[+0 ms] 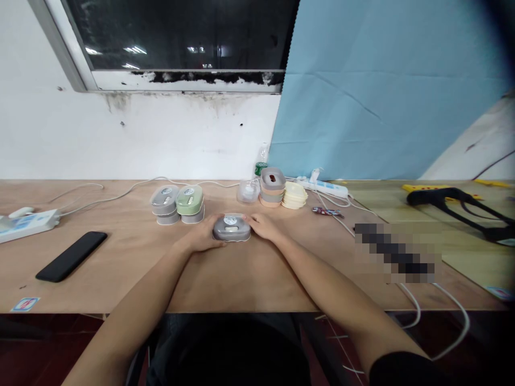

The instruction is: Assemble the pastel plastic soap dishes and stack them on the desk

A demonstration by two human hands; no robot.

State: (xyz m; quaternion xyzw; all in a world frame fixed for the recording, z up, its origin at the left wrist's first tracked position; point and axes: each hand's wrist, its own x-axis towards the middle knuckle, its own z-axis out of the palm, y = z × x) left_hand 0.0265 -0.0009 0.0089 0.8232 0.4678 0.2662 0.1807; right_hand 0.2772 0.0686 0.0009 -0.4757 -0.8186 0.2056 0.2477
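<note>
A small grey box (232, 229) with a clear cover and a round white sticker sits on the wooden table in front of me. My left hand (205, 234) curves around its left side, thumb along the near edge. At the far right corner of the box, my right hand (260, 225) presses with its fingers closed. To the left stand two short stacks of similar boxes, one topped by a grey box (164, 198) and the other by a green box (190, 199). Behind the right hand is a pile of open box parts (272, 185) in grey and orange.
Cream-coloured parts (295, 195), clear covers (248, 191) and a plastic bottle (261, 160) stand near the wall. White power strips (325, 187) trail cables over the table. A black phone (72, 256) lies left; a pixelated dark object (394, 252) and a black frame (454, 206) lie right.
</note>
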